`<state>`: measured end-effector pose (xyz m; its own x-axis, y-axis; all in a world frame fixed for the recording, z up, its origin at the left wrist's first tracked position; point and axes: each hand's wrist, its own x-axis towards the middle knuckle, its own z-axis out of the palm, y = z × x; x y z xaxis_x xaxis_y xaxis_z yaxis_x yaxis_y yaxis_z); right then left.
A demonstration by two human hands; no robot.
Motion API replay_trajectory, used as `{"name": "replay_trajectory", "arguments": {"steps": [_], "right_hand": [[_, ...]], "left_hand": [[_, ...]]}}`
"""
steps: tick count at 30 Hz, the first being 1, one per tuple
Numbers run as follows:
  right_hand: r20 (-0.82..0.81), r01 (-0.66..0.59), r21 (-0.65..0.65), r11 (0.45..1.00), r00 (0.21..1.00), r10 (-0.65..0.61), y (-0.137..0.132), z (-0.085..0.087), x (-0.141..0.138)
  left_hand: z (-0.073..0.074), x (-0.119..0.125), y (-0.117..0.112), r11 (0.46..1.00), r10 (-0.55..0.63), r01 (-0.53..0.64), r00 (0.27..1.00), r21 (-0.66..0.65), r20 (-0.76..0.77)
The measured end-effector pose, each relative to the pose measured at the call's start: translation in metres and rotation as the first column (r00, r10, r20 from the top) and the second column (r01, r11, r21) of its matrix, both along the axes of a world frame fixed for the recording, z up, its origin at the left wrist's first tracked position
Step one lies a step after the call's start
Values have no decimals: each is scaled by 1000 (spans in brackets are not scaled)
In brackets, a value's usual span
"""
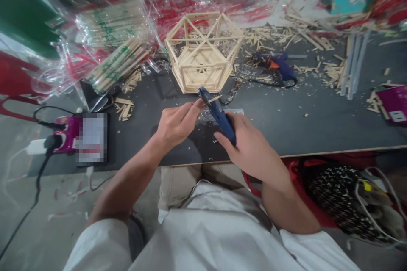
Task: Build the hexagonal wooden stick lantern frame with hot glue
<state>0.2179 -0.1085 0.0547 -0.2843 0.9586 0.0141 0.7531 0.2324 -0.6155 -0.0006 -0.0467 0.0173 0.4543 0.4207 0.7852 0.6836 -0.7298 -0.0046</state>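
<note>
My right hand [246,142] grips a dark blue glue gun [218,114], nozzle pointing up and left. My left hand [178,123] pinches a short wooden stick [212,99] whose tip meets the gun's nozzle. Both hands hover over the near edge of a dark table [318,123]. Just beyond them stands a hexagonal frame built of wooden sticks [202,53], open on top with crossed braces.
A second blue glue gun [280,67] with a cord lies right of the frame. Bundles of wrapped chopsticks [117,61] lie at the left, stick offcuts and glue sticks [349,67] at the right. A pink device [65,133] and cables sit at the left edge.
</note>
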Motion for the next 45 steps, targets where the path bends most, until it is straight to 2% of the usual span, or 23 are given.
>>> {"name": "replay_trajectory", "arguments": {"steps": [4, 12, 23, 35, 37, 41, 45], "right_hand": [[-14, 10, 1, 1000, 1000, -10, 2, -2, 0], [-51, -22, -8, 1000, 998, 22, 6, -4, 5], [-64, -65, -46, 997, 996, 62, 8, -1, 7], [-29, -41, -43, 998, 999, 40, 10, 2, 7], [-17, -41, -40, 998, 999, 40, 10, 1, 6], [87, 32, -64, 997, 996, -26, 9, 4, 1], [291, 119, -87, 989, 953, -88, 9, 9, -4]], "left_hand": [[0, 0, 0, 999, -2, 2, 1000, -32, -4], [3, 4, -1, 1000, -5, 6, 1000, 24, -24], [3, 4, -2, 1000, 7, -7, 1000, -9, -4], [-5, 3, -3, 979, 95, -94, 995, -180, -2], [-6, 3, -2, 980, 97, -97, 995, -174, -9], [-3, 6, -3, 991, 83, -82, 997, -103, -3], [-2, 10, -7, 980, 122, -118, 993, -159, 11]]}}
